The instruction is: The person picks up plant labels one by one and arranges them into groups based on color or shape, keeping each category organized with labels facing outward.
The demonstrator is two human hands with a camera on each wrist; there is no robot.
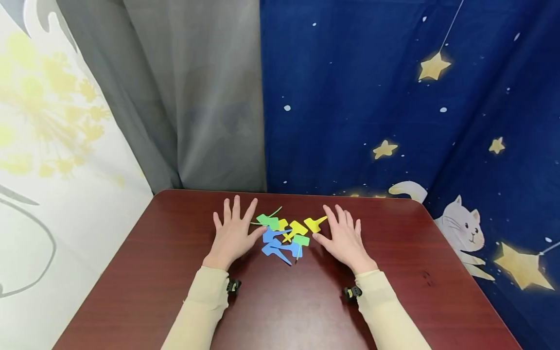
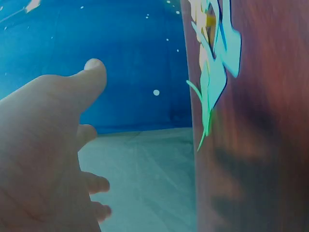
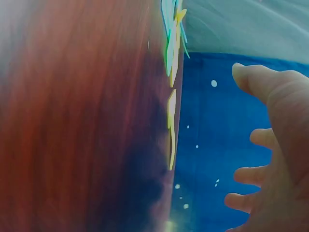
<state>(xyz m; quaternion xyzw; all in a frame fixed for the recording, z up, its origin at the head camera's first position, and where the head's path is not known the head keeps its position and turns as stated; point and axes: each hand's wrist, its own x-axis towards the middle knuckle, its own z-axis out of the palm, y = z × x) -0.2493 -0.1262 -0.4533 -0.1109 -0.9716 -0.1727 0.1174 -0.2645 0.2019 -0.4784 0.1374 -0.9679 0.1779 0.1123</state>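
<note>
Left hand and right hand both spread, gripping nothing. T-shaped plant labels heaped between them on the bench. I'd expect light, bendy plastic (probably slick); I'd pinch each by its broad head, not the stem.

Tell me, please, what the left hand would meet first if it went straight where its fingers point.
Most likely the grey curtain: ahead of the left hand, only a strip of table shows before it. Its thumb could brush the nearby green tags; depth is unclear.
</note>
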